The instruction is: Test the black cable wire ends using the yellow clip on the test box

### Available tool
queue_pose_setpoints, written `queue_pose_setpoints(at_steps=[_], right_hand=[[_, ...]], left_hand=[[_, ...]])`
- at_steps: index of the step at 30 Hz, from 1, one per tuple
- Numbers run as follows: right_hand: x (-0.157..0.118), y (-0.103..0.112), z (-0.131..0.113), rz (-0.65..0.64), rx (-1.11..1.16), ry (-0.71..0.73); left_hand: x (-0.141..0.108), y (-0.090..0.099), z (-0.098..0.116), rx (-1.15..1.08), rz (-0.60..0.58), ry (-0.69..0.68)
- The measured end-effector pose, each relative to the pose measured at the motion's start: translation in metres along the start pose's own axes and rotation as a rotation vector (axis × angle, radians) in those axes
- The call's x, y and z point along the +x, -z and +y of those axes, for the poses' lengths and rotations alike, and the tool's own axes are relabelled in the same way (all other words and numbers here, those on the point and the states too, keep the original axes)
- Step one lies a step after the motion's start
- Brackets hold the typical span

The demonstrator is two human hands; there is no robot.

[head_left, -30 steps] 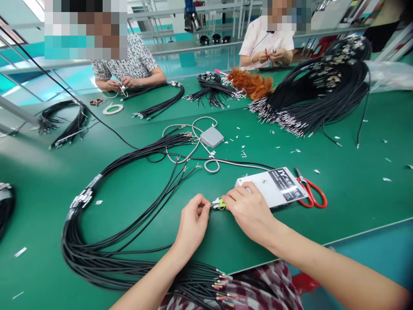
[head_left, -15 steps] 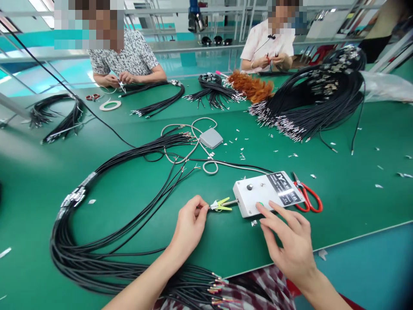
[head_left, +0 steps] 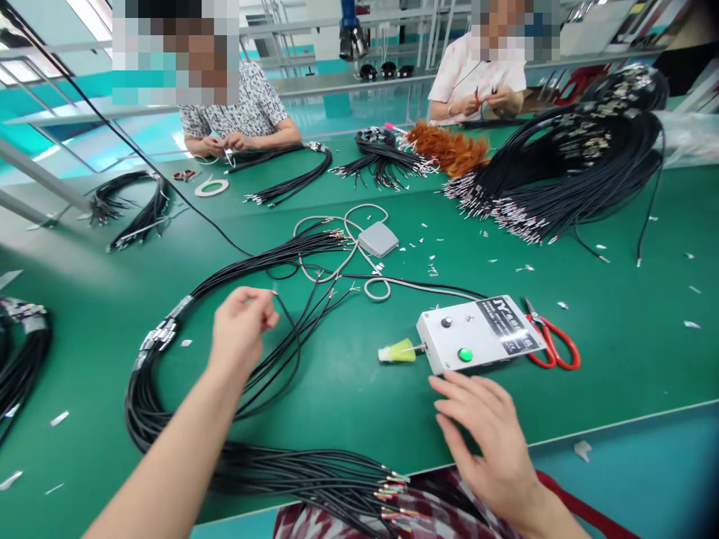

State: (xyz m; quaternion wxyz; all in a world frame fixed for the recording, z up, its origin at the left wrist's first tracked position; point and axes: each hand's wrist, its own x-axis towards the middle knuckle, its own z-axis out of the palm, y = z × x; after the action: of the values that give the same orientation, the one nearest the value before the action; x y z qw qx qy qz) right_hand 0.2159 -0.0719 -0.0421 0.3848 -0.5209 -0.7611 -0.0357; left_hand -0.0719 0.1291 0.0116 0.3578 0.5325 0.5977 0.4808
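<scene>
My left hand (head_left: 241, 329) is closed in a pinch around the end of a thin black cable (head_left: 296, 352), raised over the near bench. The cable runs down into a looped bundle of black cables (head_left: 174, 404) beneath my forearm. Fingers spread, my right hand (head_left: 483, 434) is empty beside the near edge of a white control box (head_left: 449, 340) with a knob and a lit green button. From the box's left end juts a metal shaft with a yellow clip (head_left: 400, 350), which holds no cable. Colored wire ends (head_left: 393, 486) of the bundle lie near my lap.
Red-handled pliers (head_left: 553, 344) lie behind the box. Beyond are a grey pedal (head_left: 379, 238) with a coiled cord and a big cable heap (head_left: 562, 165). Two co-workers (head_left: 236, 112) sit across the green bench (head_left: 337, 404). Another cable bundle (head_left: 22, 352) is at left.
My left hand has moved left and up with the cable, away from the yellow clip. My right hand has come off the box's button toward me. The view has shifted slightly.
</scene>
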Motion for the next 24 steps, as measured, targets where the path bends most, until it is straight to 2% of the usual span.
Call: queue_pose_setpoints(at_steps=[2, 3, 5, 6, 8, 9, 10, 11, 13, 14, 16, 18, 21, 24], right_hand=[[-0.003, -0.006, -0.008, -0.093, 0.084, -0.015], [-0.004, -0.009, -0.01, -0.116, 0.114, -0.034], [-0.005, -0.013, -0.012, -0.134, 0.152, -0.069], [-0.005, -0.014, -0.012, -0.137, 0.164, -0.084], [-0.005, -0.016, -0.012, -0.146, 0.181, -0.109], [-0.005, -0.016, -0.011, -0.153, 0.19, -0.119], [-0.004, -0.016, -0.012, -0.16, 0.203, -0.127], [-0.004, -0.016, -0.012, -0.167, 0.22, -0.135], [-0.002, -0.016, -0.015, -0.173, 0.273, -0.147], [-0.002, -0.016, -0.017, -0.175, 0.305, -0.156], [0.0, -0.017, -0.021, -0.175, 0.37, -0.197], [0.002, -0.019, -0.025, -0.174, 0.445, -0.288], [0.008, -0.02, -0.03, -0.174, 0.593, -0.472], [0.016, -0.02, -0.034, -0.211, 0.725, -0.638]], left_hand=[[0.025, 0.016, 0.006, 0.018, 0.075, -0.012], [0.028, 0.019, 0.009, 0.035, 0.097, -0.034], [0.01, 0.017, 0.011, 0.082, 0.071, -0.095], [-0.01, 0.013, 0.012, 0.11, -0.001, -0.123], [-0.062, 0.002, 0.01, 0.166, -0.265, -0.148], [-0.089, -0.003, 0.009, 0.212, -0.472, -0.151], [-0.113, -0.006, 0.008, 0.39, -0.744, -0.206], [-0.132, -0.008, 0.007, 0.592, -0.861, -0.242], [-0.151, -0.004, 0.006, 0.812, -1.016, -0.264], [-0.153, -0.001, 0.006, 0.823, -1.05, -0.242], [-0.147, 0.007, 0.007, 0.7, -1.093, -0.153], [-0.137, 0.01, 0.01, 0.57, -1.057, -0.052], [-0.132, 0.002, 0.018, 0.452, -0.963, 0.006], [-0.136, -0.013, 0.024, 0.356, -0.933, -0.049]])
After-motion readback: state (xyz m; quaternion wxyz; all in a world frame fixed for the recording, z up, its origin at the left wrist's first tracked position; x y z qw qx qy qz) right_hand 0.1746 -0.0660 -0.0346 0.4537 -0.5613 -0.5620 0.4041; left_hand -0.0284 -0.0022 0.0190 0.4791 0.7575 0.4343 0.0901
